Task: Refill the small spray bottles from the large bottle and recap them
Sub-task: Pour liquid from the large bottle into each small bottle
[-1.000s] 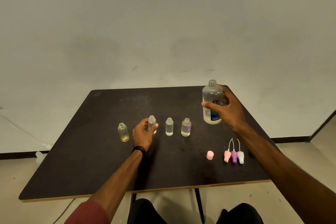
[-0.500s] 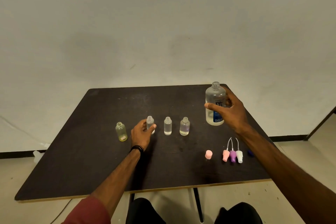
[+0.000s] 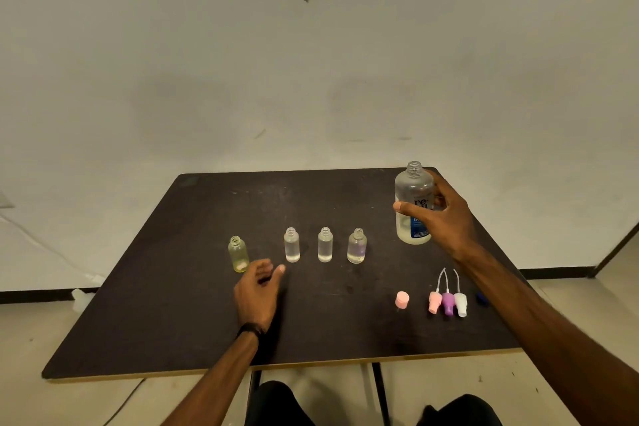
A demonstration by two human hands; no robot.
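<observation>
Our right hand (image 3: 446,218) grips the upright large bottle (image 3: 414,204), well right of the small bottles (image 3: 325,245); our left hand (image 3: 257,290), empty and loosely curled, is nearer them.

dim, yellowish, even light. soft shadows lie on the desk (image 3: 173,304) beside the left forearm. wide-angle bend curves the desk's edges. the left hand (image 3: 257,290) is slightly motion-blurred.
</observation>
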